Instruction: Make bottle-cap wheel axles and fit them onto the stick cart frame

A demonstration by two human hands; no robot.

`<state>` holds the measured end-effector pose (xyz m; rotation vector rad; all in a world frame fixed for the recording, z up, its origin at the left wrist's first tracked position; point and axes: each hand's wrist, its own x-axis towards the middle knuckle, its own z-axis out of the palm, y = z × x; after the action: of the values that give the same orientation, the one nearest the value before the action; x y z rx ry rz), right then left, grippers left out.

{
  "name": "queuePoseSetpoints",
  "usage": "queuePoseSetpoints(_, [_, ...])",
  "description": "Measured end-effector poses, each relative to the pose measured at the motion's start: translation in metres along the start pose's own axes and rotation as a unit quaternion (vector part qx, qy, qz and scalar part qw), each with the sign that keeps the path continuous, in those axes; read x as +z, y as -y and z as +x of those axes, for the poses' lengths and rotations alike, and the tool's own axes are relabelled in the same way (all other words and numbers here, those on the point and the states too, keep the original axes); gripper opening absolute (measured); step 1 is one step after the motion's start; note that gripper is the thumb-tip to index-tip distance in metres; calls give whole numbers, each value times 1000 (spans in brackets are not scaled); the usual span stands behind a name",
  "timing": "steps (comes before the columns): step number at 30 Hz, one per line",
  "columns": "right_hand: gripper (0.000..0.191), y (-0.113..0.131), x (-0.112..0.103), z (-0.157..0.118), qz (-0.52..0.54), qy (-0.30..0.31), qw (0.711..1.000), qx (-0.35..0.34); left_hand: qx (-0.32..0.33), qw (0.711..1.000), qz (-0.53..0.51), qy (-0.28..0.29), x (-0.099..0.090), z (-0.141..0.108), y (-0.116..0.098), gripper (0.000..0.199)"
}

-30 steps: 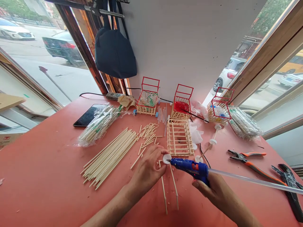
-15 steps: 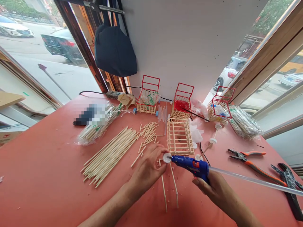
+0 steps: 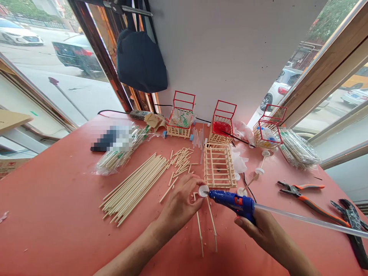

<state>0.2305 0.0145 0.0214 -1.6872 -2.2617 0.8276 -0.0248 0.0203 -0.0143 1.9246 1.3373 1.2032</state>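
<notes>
Left hand (image 3: 184, 197): grip pinched on a small white cap (image 3: 202, 191), thumb and fingers at its edge, open face toward the gun. Right hand (image 3: 264, 228): grip wrapped round the handle of a blue glue gun (image 3: 230, 201), nozzle right at the cap; can't tell if it touches. Clear glue stick (image 3: 310, 218) runs out the gun's back, off to the right. Cap is held above the bench (image 3: 57, 218), near the front edge of a wooden lattice frame (image 3: 212, 166). Two thin sticks (image 3: 211, 218) lie below the cap, toward the person. Long sticks (image 3: 133, 189) bundled left of the left hand, short cut pieces (image 3: 181, 159) scattered beyond them. Wheeled axle (image 3: 259, 171) right of the frame; pliers (image 3: 293, 190) further right. Red-handled basket (image 3: 220, 130) just behind the frame.
</notes>
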Motion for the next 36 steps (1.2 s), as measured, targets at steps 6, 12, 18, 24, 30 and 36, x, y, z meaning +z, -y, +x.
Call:
queuePoseSetpoints(6, [43, 4, 0, -1, 17, -4, 1000, -6, 4, 1000, -2, 3, 0, -1, 2, 30])
queuePoseSetpoints(12, [42, 6, 1, 0, 35, -1, 999, -8, 6, 1000, -7, 3, 1, -1, 2, 30])
queuePoseSetpoints(18, [42, 3, 2, -1, 32, -4, 999, -7, 9, 1000, -10, -13, 4, -2, 3, 28])
queuePoseSetpoints(24, [44, 1, 2, 0, 21, 9, 1000, 1, 6, 1000, -10, 5, 2, -1, 0, 29])
queuePoseSetpoints(30, [42, 1, 1, -1, 32, -3, 999, -30, 7, 1000, -5, 5, 0, 0, 1, 31])
queuePoseSetpoints(36, [46, -1, 2, 0, 15, 1, 1000, -22, 7, 1000, -12, 5, 0, 0, 0, 34])
